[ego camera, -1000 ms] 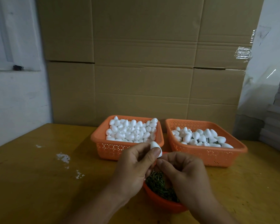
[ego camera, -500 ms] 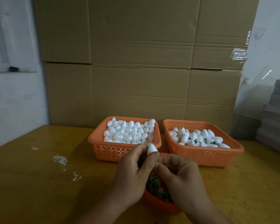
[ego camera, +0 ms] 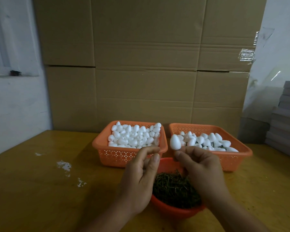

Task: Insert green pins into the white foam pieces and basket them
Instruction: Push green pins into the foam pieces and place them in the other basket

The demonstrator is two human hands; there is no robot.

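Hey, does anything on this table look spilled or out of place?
Yes: white flecks lie scattered on the bare wooden table left of the left basket, like foam crumbs or chipped paint; I cannot tell which. The baskets and the bowl of green pins sit upright, nothing tipped.

Yellow wooden table (ego camera: 32, 190): 2 orange baskets (ego camera: 131, 155) (ego camera: 238, 158), orange bowl (ego camera: 172, 212), white flecks (ego camera: 64, 165).
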